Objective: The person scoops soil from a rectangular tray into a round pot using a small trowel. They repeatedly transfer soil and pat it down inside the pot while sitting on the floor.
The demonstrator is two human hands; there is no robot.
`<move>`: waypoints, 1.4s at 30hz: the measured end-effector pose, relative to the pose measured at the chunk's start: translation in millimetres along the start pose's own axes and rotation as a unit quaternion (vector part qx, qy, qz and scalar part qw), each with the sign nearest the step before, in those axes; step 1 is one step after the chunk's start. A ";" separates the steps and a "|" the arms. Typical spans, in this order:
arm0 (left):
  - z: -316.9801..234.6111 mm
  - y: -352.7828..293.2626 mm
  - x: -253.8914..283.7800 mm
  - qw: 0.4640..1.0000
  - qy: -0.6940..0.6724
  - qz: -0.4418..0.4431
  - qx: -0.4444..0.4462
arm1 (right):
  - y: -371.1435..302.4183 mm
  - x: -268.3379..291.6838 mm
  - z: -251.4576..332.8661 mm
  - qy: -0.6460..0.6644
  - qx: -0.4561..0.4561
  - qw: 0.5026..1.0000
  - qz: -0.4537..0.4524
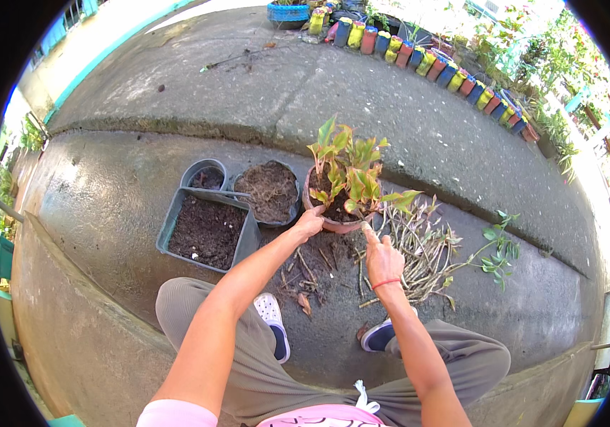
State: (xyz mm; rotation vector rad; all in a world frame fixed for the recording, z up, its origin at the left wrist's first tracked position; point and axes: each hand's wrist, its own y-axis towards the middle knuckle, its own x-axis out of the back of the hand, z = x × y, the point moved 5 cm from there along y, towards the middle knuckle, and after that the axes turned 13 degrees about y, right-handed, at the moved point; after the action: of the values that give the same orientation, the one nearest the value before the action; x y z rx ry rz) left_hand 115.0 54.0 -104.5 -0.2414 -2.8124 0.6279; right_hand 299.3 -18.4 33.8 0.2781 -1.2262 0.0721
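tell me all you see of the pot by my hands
The pot is round and reddish-brown, its material unclear. It looks upright on damp concrete, holding dark soil and a green plant tinged pink. Your left hand grips its near left rim; your right hand touches its near right rim with a finger.

No text readable; dark lettering (319,422) on pink shirt (319,412) (cut off at lower edge)

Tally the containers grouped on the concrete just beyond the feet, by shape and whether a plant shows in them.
Square planter, no plant: 1
Round containers, no plant: 2
Reddish round pot, leafy plant: 1
Total: 4 containers
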 end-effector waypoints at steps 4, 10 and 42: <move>3.3 6.5 2.6 0.998 0.062 -0.002 -0.005 | -2.5 7.3 5.2 0.062 -0.006 0.996 0.059; 4.1 5.0 3.9 0.972 0.219 -0.047 -0.074 | -10.6 -1.3 15.8 0.071 -0.029 0.993 0.086; 4.7 0.2 30.1 0.867 0.434 -0.216 -0.115 | 14.7 3.6 0.0 0.065 0.051 0.994 0.067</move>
State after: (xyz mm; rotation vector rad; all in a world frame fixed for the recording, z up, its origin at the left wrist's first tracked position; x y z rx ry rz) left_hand 84.9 58.7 -102.5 0.0686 -1.9420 0.0305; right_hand 297.5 -4.5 39.7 0.2751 -1.1124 0.2661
